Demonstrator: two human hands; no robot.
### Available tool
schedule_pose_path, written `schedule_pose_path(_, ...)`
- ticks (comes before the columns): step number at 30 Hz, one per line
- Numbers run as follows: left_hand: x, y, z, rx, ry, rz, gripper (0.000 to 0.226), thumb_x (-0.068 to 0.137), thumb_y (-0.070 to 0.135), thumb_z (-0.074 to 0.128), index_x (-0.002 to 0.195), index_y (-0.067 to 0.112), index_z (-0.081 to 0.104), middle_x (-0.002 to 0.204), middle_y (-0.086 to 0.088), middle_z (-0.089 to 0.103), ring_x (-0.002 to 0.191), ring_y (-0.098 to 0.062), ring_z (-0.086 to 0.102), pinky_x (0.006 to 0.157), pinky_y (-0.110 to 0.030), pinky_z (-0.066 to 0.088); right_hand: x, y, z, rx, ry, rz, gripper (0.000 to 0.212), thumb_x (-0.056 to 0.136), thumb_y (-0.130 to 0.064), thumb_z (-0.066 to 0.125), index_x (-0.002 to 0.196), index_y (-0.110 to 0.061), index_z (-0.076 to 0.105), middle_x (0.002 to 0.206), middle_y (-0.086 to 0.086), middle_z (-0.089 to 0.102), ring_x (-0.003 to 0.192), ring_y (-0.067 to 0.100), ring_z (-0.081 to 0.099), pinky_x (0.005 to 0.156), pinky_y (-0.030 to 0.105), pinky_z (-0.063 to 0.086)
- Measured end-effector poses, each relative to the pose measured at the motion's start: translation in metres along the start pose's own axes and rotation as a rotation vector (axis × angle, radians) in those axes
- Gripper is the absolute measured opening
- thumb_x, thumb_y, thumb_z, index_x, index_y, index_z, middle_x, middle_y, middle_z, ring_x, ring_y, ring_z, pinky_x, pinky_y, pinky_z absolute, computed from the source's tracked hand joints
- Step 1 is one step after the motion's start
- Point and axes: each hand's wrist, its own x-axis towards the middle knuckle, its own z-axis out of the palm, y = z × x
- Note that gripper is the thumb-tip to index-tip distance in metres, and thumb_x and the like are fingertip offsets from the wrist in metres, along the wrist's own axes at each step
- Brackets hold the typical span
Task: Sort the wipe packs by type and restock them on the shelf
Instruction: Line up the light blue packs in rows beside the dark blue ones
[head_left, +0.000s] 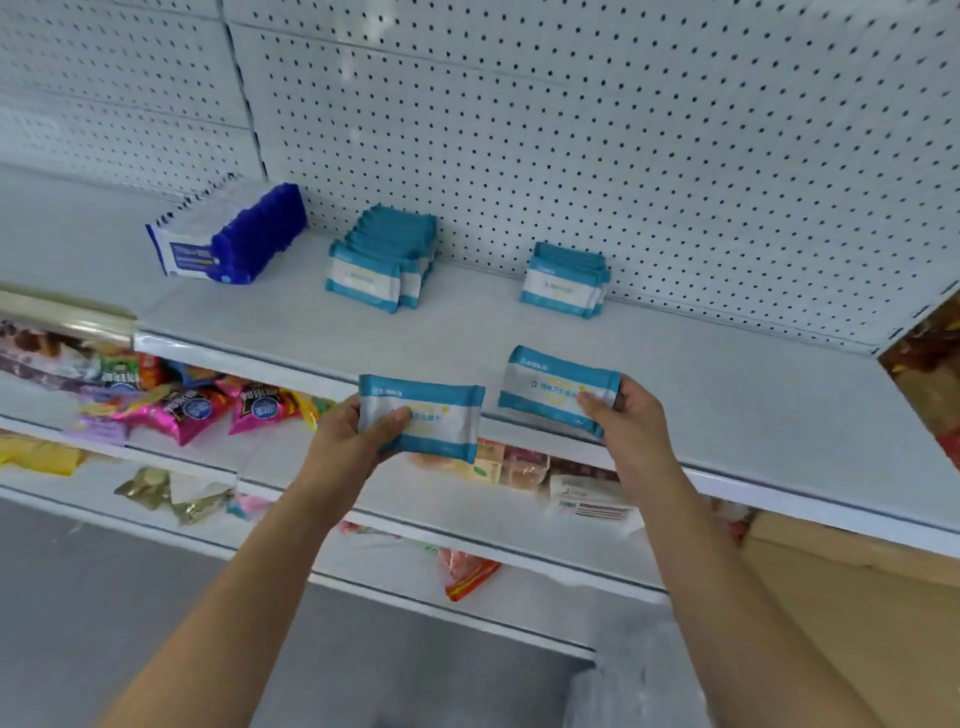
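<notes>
Left grip (358, 441) clasps one teal pack (431, 415), right grip (623, 421) a second pack (556, 389), at a shelf (727, 374) bearing one blue row (228, 239) and two teal rows (379, 265) (563, 280).

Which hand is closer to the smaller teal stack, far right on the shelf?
Right. The right hand, gripping a teal pack, is in front of the smaller teal stack. The left hand, gripping a second pack, is farther left, by the shelf edge.

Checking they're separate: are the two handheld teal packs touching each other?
Apart. Head view shows a strip of shelf between the left pack and right pack.
</notes>
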Motion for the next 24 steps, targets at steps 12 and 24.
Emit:
schedule_pose_path(12, 0.128, 0.022, 0.043, 0.108, -0.174, -0.042, 0.025, 0.092, 0.015, 0.070, 0.114, 0.005, 0.064, 0.109, -0.010, 0.075, 0.102, -0.026, 0.073, 0.091, -0.040, 0.059, 0.089, -0.005, 0.018, -0.124, 0.210, -0.014, 0.028, 0.092, -0.002, 0.065, 0.115, -0.017, 0.063, 0.107, 0.000, 0.070, 0.104, 0.020, 0.067, 0.089, 0.032, 0.058)
schedule_pose_path(24, 0.218, 0.023, 0.125, 0.200, -0.151, 0.003, 0.016, 0.092, 0.012, 0.069, 0.108, 0.010, 0.065, 0.099, 0.001, 0.078, 0.095, -0.017, 0.074, 0.074, -0.021, 0.058, 0.234, -0.011, 0.021, -0.202, 0.200, -0.191, 0.025, 0.087, -0.001, 0.070, 0.099, -0.022, 0.068, 0.095, -0.010, 0.068, 0.090, 0.008, 0.065, 0.083, 0.023, 0.056)
